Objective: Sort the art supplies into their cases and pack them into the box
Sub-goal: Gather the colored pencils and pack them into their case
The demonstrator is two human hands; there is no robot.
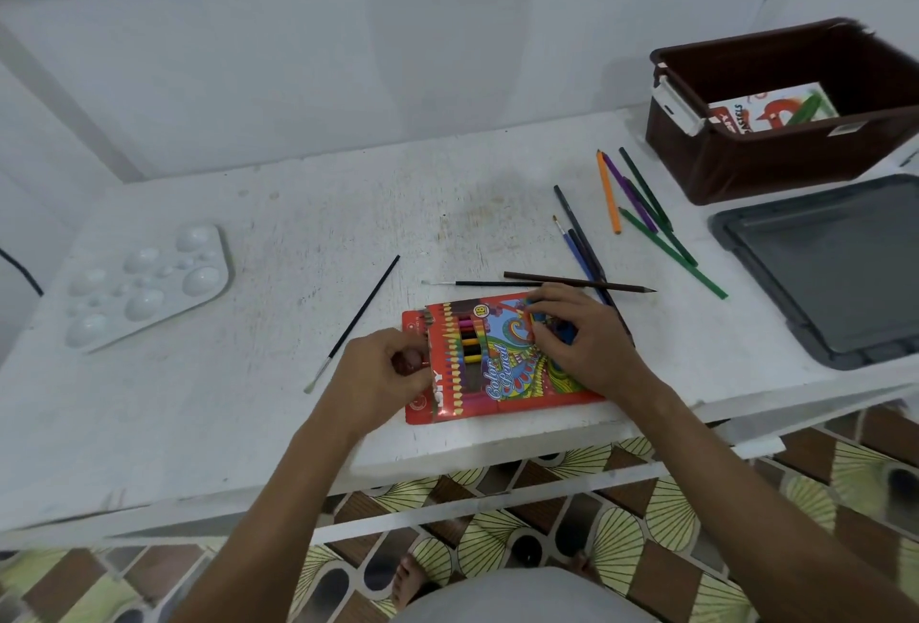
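1. Your left hand (pixel 385 373) has its fingers curled, pinching the left end of the pencil case (pixel 502 354) where the flap sits.
2. Your right hand (pixel 579 339) lies on the case's right half, fingers bent and pressing down on the printed face; whether it holds a pencil beneath them cannot be told.
3. The pencil case is flat glossy red card with a swirling multicolour print, lying near the front edge of the table (pixel 298 204). A small window shows a row of coloured pencils inside.
4. Loose pencils (pixel 646 209) lie in a scatter to the right of the case (orange, purple and several green, all slim and straight). A brown pencil (pixel 579 282) lies crosswise just above your right hand.
5. One thin paintbrush (pixel 355 319) with a dark handle lies diagonally to the left of the case, apart from it.
6. A white moulded palette (pixel 149 284), smooth with round wells, sits at the far left.
7. The box (pixel 746 169), dark brown rigid plastic, stands at the far right corner with a printed packet (pixel 766 115) inside.
8. Its grey lid (pixel 835 269) lies flat in front of it.
9. The table surface is white, scuffed and stained.
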